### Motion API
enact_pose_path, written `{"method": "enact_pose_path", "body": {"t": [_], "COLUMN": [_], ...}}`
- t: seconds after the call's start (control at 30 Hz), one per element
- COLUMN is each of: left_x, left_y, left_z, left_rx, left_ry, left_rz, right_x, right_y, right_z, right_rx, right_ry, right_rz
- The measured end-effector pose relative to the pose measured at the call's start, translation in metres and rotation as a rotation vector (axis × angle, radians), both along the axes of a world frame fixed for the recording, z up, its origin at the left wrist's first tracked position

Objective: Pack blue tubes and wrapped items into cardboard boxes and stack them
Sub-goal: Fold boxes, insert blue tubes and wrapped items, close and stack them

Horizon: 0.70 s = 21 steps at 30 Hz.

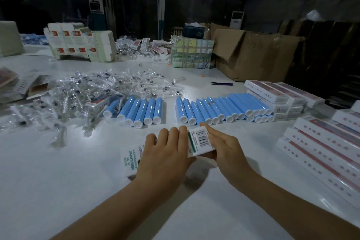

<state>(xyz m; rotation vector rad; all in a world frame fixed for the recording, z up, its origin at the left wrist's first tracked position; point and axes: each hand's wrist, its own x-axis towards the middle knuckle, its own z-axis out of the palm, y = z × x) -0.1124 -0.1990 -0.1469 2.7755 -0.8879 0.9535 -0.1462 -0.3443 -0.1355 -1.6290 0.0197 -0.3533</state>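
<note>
A white product box (200,139) with a barcode and green lettering lies on the white table in front of me. My left hand (165,152) rests flat on top of it, fingers together. At the box's right end my right hand (224,147) grips it, thumb below. Beyond the box lie two rows of blue tubes with white caps: a shorter row (139,110) at the left and a longer one (224,108) at the right. A heap of clear-wrapped items (93,91) spreads over the left of the table.
Stacks of packed white boxes stand at the right (327,148) and behind the tubes (280,93). Flat unfolded cartons (78,43) lean at the back left. A large brown carton (251,54), a taped bundle (191,52) and purple snips (222,84) are further back.
</note>
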Motion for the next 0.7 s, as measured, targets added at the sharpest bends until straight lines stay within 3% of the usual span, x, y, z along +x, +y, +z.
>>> {"method": "enact_pose_path", "body": {"t": [0.1, 0.3, 0.5, 0.7], "left_x": [0.003, 0.010, 0.016, 0.013], "left_y": [-0.001, -0.003, 0.001, -0.001], "left_z": [-0.001, 0.003, -0.002, -0.001], "left_rx": [-0.017, -0.065, -0.023, 0.017], "left_ry": [-0.017, 0.120, 0.102, 0.127], "left_rz": [-0.015, 0.041, 0.109, 0.126], "right_x": [0.001, 0.008, 0.009, 0.008], "right_y": [0.003, 0.007, 0.001, 0.002], "right_z": [-0.001, -0.003, -0.009, -0.014], "right_rx": [0.022, 0.126, -0.185, -0.611], "right_ry": [-0.033, -0.049, -0.117, -0.377], "right_rz": [0.007, -0.044, -0.269, -0.355]}}
